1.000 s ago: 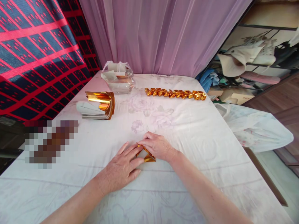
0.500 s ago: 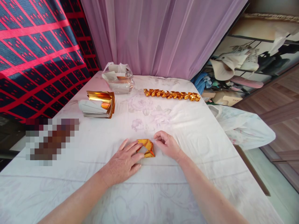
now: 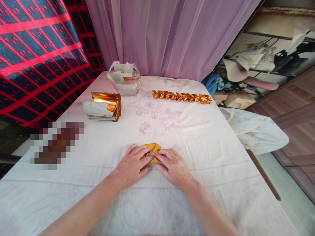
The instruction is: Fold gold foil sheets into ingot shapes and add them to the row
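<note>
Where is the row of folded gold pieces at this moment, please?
In the head view, the row of folded gold pieces lies at the table's far side, right of the plastic bag, before the purple curtain.

A pale lilac curtain (image 3: pixel 169 36) hung behind the table, which wore a white floral cloth (image 3: pixel 221 137). A red-and-navy grid-patterned fabric (image 3: pixel 36 52) covered the left wall. At right stood cluttered shelves (image 3: pixel 261 65) above wood-toned flooring (image 3: pixel 295 98). Soft daylight filled the room.

Gold folded paper (image 3: pixel 153 149) on a white cloth (image 3: pixel 209 137) (faint floral print), lilac curtain (image 3: pixel 172 36) behind.
</note>
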The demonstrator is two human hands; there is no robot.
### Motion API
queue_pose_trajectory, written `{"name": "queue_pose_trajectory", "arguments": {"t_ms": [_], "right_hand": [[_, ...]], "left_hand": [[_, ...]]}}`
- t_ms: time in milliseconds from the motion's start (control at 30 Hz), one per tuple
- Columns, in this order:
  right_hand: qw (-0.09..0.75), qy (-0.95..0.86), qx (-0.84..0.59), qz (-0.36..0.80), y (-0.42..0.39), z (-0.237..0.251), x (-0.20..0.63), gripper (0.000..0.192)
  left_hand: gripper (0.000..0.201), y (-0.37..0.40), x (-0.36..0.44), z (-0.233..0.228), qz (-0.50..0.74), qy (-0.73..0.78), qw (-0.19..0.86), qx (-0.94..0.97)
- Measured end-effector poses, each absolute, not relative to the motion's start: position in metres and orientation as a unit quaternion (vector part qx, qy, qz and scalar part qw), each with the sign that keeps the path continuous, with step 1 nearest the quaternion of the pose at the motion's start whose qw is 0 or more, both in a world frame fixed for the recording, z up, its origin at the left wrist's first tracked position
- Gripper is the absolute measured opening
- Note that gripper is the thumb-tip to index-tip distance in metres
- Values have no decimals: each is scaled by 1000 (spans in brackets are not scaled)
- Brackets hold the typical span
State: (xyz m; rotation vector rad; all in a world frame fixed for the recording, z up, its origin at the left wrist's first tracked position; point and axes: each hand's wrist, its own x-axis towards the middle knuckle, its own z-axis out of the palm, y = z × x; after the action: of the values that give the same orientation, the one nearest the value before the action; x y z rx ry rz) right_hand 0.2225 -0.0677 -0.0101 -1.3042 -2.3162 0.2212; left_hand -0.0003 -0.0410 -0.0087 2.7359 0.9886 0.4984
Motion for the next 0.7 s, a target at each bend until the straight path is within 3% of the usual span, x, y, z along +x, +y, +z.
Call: {"name": "queue_pose_trajectory", "arguments": {"t_ms": [367,700], "right_hand": [[202,-864,-461,-7,-66,-13,223,12],[208,-859,-465,-51,-71,-14,217,7]], "left_hand": [[11,-29,9,-2,162,298,-25,940],[13,-28,15,-3,164,284,-63,942]]}}
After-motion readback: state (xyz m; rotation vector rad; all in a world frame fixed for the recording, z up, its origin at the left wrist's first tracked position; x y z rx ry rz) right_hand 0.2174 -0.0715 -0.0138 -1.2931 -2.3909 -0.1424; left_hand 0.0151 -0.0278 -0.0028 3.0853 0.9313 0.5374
